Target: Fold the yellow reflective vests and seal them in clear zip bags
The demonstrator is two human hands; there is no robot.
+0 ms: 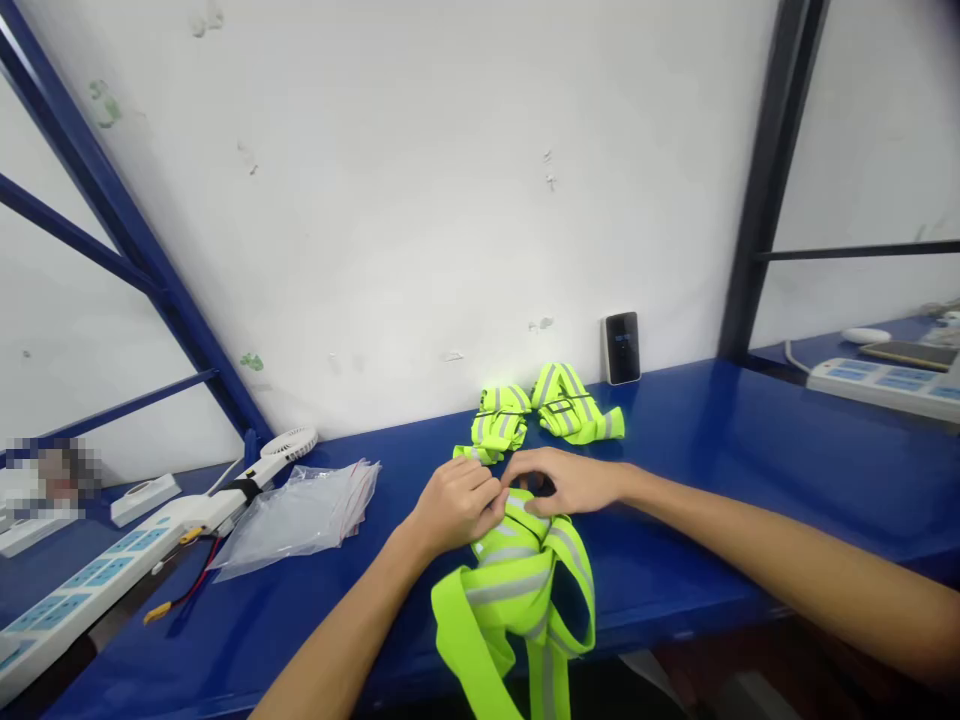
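A neon yellow-green reflective strap (510, 585) with grey stripes lies loosely bunched at the table's front edge, its loops and tails hanging over. My left hand (461, 503) is closed at the bundle's upper left, its fingertips curled inward over the fabric. From the right, my right hand (566, 482) bends over the top of the same bundle, thumb on the fabric and index finger meeting the left fingers. Whatever is pinched between the fingertips is too small to make out. Just behind the hands are two folded reflective straps (501, 418) (570, 405), each bound with a thin dark band.
Clear plastic bags (300, 515) lie left on the blue table (720, 450), beside a long white power strip (97, 570), a small white fan (289, 443) and a cable with yellow connectors (159, 612). A dark-screened device (622, 348) leans near the wall. Metal posts flank the table.
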